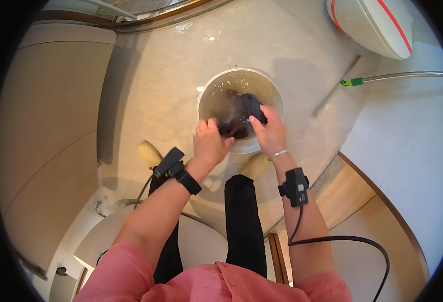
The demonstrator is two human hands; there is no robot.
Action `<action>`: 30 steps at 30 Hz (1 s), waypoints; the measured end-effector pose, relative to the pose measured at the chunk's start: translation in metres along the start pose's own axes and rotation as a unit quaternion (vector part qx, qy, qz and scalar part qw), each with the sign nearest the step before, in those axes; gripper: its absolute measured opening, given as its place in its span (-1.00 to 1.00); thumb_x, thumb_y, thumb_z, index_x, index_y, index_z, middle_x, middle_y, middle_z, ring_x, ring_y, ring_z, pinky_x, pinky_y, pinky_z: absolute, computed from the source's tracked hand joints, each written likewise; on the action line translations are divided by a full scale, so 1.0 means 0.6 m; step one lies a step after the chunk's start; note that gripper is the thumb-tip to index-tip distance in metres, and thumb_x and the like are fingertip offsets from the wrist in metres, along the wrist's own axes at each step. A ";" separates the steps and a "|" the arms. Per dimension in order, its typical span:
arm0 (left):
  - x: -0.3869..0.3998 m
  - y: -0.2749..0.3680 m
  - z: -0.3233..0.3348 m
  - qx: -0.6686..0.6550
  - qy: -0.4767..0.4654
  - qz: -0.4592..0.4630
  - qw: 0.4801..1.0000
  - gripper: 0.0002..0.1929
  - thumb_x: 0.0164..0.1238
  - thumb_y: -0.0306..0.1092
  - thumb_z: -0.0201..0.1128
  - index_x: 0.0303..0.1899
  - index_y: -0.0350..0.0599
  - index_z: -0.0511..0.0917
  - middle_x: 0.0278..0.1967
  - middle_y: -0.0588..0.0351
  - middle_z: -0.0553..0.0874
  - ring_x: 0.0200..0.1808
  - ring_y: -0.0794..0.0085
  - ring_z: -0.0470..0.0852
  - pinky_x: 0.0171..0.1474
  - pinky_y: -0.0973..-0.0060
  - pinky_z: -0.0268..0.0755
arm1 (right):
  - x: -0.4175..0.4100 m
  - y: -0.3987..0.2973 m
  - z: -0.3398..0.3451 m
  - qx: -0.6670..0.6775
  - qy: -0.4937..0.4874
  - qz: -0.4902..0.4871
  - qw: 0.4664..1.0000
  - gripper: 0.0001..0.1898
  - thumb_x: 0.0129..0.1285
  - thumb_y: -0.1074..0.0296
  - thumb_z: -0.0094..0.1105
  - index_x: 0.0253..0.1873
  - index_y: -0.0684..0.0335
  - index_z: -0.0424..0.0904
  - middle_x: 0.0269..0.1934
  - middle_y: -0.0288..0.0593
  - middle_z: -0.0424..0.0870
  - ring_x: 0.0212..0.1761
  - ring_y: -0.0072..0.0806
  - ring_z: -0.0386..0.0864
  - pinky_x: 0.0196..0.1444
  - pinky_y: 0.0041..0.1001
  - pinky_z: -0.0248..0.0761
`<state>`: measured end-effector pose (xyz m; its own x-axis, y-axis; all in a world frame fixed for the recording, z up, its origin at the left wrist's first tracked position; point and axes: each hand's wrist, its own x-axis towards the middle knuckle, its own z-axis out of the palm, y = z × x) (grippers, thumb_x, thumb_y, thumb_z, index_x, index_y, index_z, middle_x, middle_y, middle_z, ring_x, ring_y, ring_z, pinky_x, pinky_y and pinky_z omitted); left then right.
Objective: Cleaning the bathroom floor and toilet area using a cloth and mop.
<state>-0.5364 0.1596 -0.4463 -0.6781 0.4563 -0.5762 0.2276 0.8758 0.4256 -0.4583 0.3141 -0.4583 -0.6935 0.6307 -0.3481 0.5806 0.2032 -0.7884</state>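
A round white bucket (200,99) of murky water stands on the floor between and ahead of my feet. Dark wet cloth (240,109) lies partly under the water. My right hand (270,126) grips a bunched fold of the cloth at the bucket's right side, thumb on top. My left hand (210,141) is over the near left rim, its fingers curled down at the cloth's left edge; whether they hold it is hard to tell. Each forearm wears a strapped black device with a cable.
A floor squeegee or mop with a green joint (351,82) lies at the right. A white basin with red stripes (380,26) is at the upper right. A beige cabinet (55,113) stands at the left. The tiled floor (168,75) has wet-looking glints.
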 end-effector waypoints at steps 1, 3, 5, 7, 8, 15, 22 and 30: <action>-0.014 -0.008 0.010 0.028 -0.007 -0.026 0.999 -0.31 0.05 -0.20 0.47 0.19 -0.22 0.33 -0.04 -0.12 0.46 0.04 -0.01 0.46 0.05 0.18 0.38 | 0.003 0.021 0.020 -0.047 0.030 -0.063 0.996 -0.62 0.17 0.37 0.31 0.08 0.29 0.50 0.00 0.01 0.52 0.00 -0.11 0.54 0.06 -0.28 0.42; -0.032 -0.026 0.025 0.030 0.013 -0.006 0.999 -0.38 0.05 -0.20 0.46 0.13 -0.21 0.39 -0.05 -0.11 0.47 0.03 -0.01 0.46 0.05 0.18 0.37 | -0.003 0.027 0.053 -0.115 -0.005 -0.039 0.993 -0.60 0.16 0.36 0.30 0.10 0.27 0.50 0.04 0.03 0.51 0.05 -0.07 0.52 0.10 -0.25 0.41; -0.038 -0.042 0.033 0.031 0.033 0.013 0.999 -0.45 0.06 -0.21 0.45 0.07 -0.20 0.45 -0.07 -0.10 0.48 0.02 -0.01 0.46 0.04 0.18 0.36 | -0.003 0.023 0.074 -0.191 -0.116 -0.005 0.975 -0.58 0.16 0.34 0.29 0.14 0.21 0.51 0.09 0.06 0.50 0.10 0.00 0.50 0.14 -0.20 0.40; -0.042 -0.061 0.027 0.072 -0.005 0.038 0.997 -0.61 0.06 -0.25 0.44 -0.08 -0.16 0.56 -0.11 -0.09 0.50 -0.02 0.00 0.47 0.04 0.20 0.36 | -0.003 0.022 0.116 -0.157 -0.203 0.001 0.967 -0.59 0.16 0.32 0.29 0.14 0.21 0.52 0.07 0.08 0.51 0.10 0.00 0.51 0.15 -0.20 0.40; -0.043 -0.066 0.022 0.080 -0.001 0.035 0.996 -0.61 0.06 -0.25 0.44 -0.08 -0.16 0.56 -0.11 -0.09 0.50 -0.02 0.00 0.47 0.04 0.20 0.36 | -0.002 0.028 0.142 -0.127 -0.281 0.006 0.951 -0.59 0.17 0.30 0.28 0.13 0.21 0.54 0.04 0.09 0.53 0.09 -0.01 0.51 0.15 -0.20 0.40; -0.046 -0.053 -0.017 -0.128 0.008 0.099 0.987 -0.70 0.10 -0.44 0.37 -0.09 -0.19 0.57 -0.10 -0.12 0.51 0.00 -0.03 0.48 0.10 0.22 0.37 | 0.060 0.081 0.155 -0.219 -0.237 0.201 0.925 -0.52 0.02 0.01 0.37 0.00 0.17 0.61 -0.01 0.04 0.65 0.12 -0.10 0.56 0.19 -0.22 0.35; 0.010 -0.091 -0.080 -0.091 0.028 0.207 0.974 -0.38 0.06 -0.59 0.28 0.24 -0.14 0.36 0.18 -0.15 0.43 0.23 -0.07 0.38 0.25 0.22 0.30 | -0.069 -0.107 0.059 0.038 -0.146 -0.064 0.986 -0.64 0.05 0.34 0.41 -0.48 0.26 0.29 -0.52 -0.16 0.35 -0.45 -0.29 0.31 -0.40 -0.37 0.23; 0.044 -0.048 -0.096 -0.130 -0.066 0.346 0.927 -0.49 0.02 -0.61 0.25 0.10 -0.11 0.44 -0.05 -0.09 0.58 0.10 0.00 0.48 0.16 0.21 0.34 | -0.164 -0.274 -0.156 0.306 -0.096 -0.185 0.929 -0.74 -0.06 0.64 0.30 -0.37 0.30 0.35 -0.42 -0.24 0.33 -0.41 -0.46 0.31 -0.37 -0.57 0.22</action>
<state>-0.6012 0.1377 -0.4336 -0.3364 0.9253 -0.1752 0.3893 0.3061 0.8687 -0.4457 0.2887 -0.2473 -0.8952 0.4445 -0.0332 -0.0233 -0.1210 -0.9924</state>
